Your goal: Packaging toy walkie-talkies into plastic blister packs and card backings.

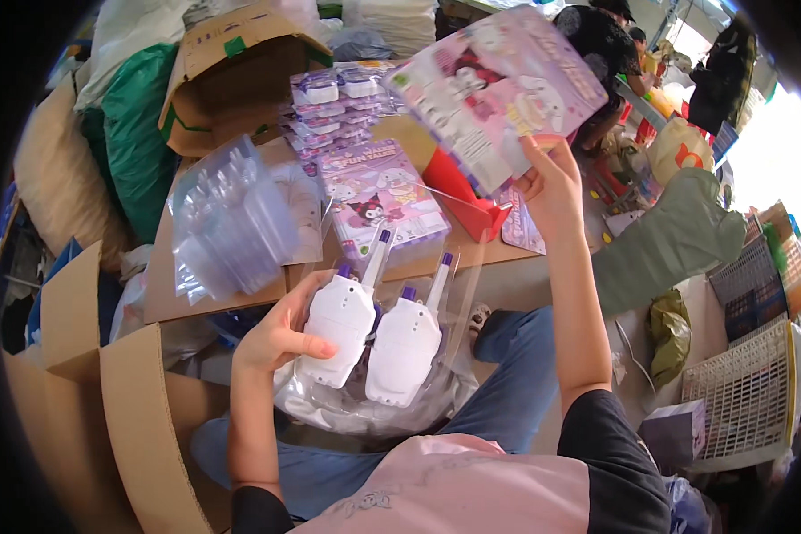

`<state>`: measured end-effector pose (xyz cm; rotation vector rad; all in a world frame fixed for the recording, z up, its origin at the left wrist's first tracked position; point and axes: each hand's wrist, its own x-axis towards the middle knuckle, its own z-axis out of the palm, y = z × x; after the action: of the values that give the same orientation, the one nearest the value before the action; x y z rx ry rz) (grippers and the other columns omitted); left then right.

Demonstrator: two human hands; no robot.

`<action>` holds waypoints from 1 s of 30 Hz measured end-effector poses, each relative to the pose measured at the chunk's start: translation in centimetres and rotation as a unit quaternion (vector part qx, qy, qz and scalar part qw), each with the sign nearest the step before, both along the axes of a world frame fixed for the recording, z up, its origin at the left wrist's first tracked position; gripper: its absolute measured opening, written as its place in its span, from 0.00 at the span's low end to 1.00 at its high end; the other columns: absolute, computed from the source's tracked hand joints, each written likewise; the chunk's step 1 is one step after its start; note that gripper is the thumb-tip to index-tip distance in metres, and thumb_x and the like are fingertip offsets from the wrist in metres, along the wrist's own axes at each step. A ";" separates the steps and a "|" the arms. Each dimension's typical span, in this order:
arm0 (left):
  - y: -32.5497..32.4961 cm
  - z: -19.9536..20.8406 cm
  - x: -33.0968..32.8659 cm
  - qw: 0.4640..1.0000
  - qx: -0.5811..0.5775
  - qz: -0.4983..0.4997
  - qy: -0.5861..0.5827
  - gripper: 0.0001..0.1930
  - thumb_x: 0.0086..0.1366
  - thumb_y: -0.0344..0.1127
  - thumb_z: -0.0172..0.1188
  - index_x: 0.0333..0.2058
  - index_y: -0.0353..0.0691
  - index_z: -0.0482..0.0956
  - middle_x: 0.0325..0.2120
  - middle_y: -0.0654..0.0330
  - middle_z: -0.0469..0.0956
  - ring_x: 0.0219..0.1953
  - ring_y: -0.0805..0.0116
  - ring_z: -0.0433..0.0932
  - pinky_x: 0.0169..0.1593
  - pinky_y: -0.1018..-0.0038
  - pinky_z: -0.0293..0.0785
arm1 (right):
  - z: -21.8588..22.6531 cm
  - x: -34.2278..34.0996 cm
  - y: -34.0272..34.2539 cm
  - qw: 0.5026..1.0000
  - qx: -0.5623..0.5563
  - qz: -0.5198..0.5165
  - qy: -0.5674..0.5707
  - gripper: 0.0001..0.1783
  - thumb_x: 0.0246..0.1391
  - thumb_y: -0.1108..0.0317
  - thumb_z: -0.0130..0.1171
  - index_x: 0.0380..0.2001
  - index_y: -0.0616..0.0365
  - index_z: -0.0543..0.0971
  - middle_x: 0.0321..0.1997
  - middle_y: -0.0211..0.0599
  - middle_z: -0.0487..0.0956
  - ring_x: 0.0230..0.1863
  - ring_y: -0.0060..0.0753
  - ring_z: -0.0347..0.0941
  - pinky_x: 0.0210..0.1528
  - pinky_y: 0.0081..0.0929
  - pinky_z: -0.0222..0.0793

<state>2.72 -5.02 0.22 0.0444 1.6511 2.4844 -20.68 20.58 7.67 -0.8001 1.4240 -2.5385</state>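
We've got our L hand (pixel 280 336) gripping the edge of a clear plastic shell (pixel 452 307), w/ the thumb pressed on the front of the nearer radio & the fingers mostly hidden behind. In the shell sit two white toy radios (pixel 402 356), side by side, both tilted a bit to the R, w/ purple-tipped antennas pointing away from us. The shell is above our lap, just short of the counter (pixel 165 298); our R hand (pixel 552 182) is well apart from it. That R hand is closed on the lower R edge of a printed card (pixel 498 98), purple & pink w/ cartoon characters, held up & tilted, higher & farther out than the radios. So the card is fwd & R of the shell, not touching the radios. On the counter, straight beyond the radios, there's a matching printed pack (pixel 383 200), btwn a stack of clear shells (pixel 240 222) on the L & a red item (pixel 472 200) on the R, the latter partly hidden by the card. Behind that pack stand more stacked packs (pixel 334 111), next to an open cardboard box (pixel 231 84).
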 end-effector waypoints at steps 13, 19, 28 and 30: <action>-0.7 0.3 0.3 0.996 -0.071 -0.034 0.039 0.47 0.34 0.29 0.68 0.57 0.34 0.56 0.48 0.60 0.67 0.52 0.71 0.64 0.56 0.77 0.55 | -2.6 3.3 1.8 0.973 0.216 0.071 -0.052 0.20 0.51 0.69 0.58 0.47 0.60 0.67 0.43 0.36 0.75 0.41 0.25 0.74 0.39 0.24 0.74; -1.6 0.3 0.5 0.993 -0.097 -0.056 0.045 0.46 0.35 0.30 0.69 0.57 0.33 0.57 0.48 0.59 0.66 0.52 0.70 0.64 0.57 0.77 0.55 | -3.7 2.4 4.2 0.951 0.279 0.065 -0.112 0.21 0.53 0.59 0.56 0.47 0.59 0.69 0.41 0.34 0.76 0.42 0.30 0.74 0.39 0.30 0.75; -2.4 -0.8 0.0 0.983 -0.032 -0.176 0.028 0.48 0.37 0.35 0.67 0.59 0.28 0.54 0.52 0.53 0.66 0.54 0.66 0.64 0.58 0.74 0.55 | 0.9 -3.9 12.4 0.940 0.277 0.198 -0.031 0.25 0.53 0.71 0.51 0.54 0.66 0.63 0.49 0.39 0.74 0.46 0.26 0.73 0.48 0.25 0.70; -1.6 -1.9 -0.6 0.992 0.007 -0.104 0.076 0.48 0.45 0.48 0.64 0.59 0.27 0.52 0.54 0.46 0.64 0.56 0.62 0.65 0.58 0.72 0.58 | 0.4 -3.4 13.0 0.934 0.291 0.206 -0.015 0.26 0.50 0.74 0.52 0.54 0.67 0.64 0.47 0.39 0.75 0.45 0.25 0.73 0.47 0.22 0.70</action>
<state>2.16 -6.65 -1.68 0.3956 1.5910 2.3865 -24.05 33.55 8.08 -0.8278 1.6575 -1.6819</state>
